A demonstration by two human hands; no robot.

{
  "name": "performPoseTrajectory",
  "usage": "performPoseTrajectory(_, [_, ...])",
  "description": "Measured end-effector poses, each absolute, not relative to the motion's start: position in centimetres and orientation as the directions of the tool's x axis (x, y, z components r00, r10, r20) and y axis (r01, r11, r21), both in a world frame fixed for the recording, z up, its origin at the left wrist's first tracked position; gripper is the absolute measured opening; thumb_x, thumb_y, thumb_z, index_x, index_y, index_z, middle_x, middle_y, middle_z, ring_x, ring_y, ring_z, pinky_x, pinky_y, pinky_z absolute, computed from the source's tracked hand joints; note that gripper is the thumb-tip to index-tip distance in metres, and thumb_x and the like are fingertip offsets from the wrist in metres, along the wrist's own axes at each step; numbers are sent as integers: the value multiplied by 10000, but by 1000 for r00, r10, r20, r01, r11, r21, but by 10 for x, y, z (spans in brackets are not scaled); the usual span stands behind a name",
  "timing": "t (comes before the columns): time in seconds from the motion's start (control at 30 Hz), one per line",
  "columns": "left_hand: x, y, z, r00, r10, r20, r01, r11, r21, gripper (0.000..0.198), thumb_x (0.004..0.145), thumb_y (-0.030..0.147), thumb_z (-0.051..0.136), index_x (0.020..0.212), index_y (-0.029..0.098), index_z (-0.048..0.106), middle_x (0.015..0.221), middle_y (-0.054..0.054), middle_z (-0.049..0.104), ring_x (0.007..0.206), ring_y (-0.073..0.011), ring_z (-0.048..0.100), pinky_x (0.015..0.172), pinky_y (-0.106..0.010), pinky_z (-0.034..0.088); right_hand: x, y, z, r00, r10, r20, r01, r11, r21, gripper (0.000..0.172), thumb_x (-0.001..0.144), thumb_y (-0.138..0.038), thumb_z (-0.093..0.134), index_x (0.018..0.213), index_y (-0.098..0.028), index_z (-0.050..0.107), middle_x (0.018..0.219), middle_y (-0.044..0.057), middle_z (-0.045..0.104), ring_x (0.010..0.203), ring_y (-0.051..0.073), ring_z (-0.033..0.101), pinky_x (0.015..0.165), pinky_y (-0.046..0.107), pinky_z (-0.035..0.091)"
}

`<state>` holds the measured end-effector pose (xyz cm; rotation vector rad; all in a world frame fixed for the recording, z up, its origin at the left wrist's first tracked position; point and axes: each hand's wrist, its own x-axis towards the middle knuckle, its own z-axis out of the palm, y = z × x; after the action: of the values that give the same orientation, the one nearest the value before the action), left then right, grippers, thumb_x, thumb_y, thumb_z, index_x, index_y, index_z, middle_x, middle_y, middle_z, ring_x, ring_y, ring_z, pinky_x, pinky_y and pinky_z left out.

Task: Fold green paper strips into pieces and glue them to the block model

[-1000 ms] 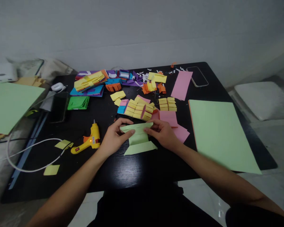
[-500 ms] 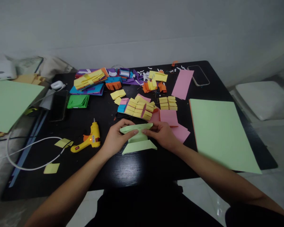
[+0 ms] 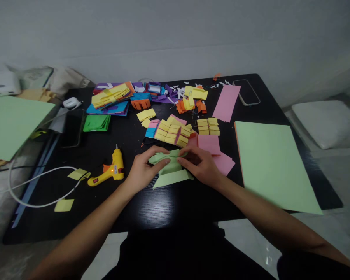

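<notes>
Green paper (image 3: 172, 177), creased, far edge curled, near flap folded, low over the table's (image 3: 210, 200) near middle. Left hand (image 3: 142, 167), right hand (image 3: 203, 165): thumbs and fingers pinching its far edge. Yellow blocks (image 3: 168, 133) crowd just beyond; glue gun (image 3: 117, 160) beside left hand.

- The left hand (image 3: 141, 168) and right hand (image 3: 204, 167) are bare.
- The forearms (image 3: 97, 223) are also uncovered, of slim shape.
- On the right side, one black sleeve (image 3: 309, 267) is seen.
- In the middle, the clothing (image 3: 175, 252) is also black, its details unclear.
</notes>
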<state>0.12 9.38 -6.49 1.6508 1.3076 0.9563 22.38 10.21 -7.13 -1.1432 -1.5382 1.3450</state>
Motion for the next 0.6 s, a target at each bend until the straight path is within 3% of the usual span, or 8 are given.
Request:
performPoseTrajectory(0.27, [0, 94, -62, 195, 974, 114, 379, -182, 907, 137, 908, 353, 773, 914, 216, 766, 899, -15, 790, 841, -187, 730, 783, -290, 557, 225, 105, -76, -332, 941, 64, 237, 149, -960, 305, 888, -505, 786, 803, -216, 735, 758, 14, 739, 663, 161, 646, 623, 298, 517])
performPoseTrajectory(0.4, [1, 93, -63, 173, 978, 113, 351, -168, 921, 112, 904, 325, 778, 899, 214, 764, 893, -15, 787, 832, -179, 725, 784, -286, 562, 225, 105, -78, -318, 948, 6, 215, 78, -973, 321, 869, -513, 805, 778, -211, 748, 725, 14, 734, 645, 159, 633, 602, 295, 494])
performPoseTrajectory(0.6, [4, 93, -63, 116, 986, 120, 348, -153, 925, 129, 863, 335, 809, 894, 217, 769, 868, -10, 767, 745, -158, 669, 655, -259, 503, 221, 104, -77, -259, 965, -49, 68, -33, -997, 351, 765, -485, 895, 773, -218, 668, 711, -21, 678, 626, 133, 593, 599, 286, 498])
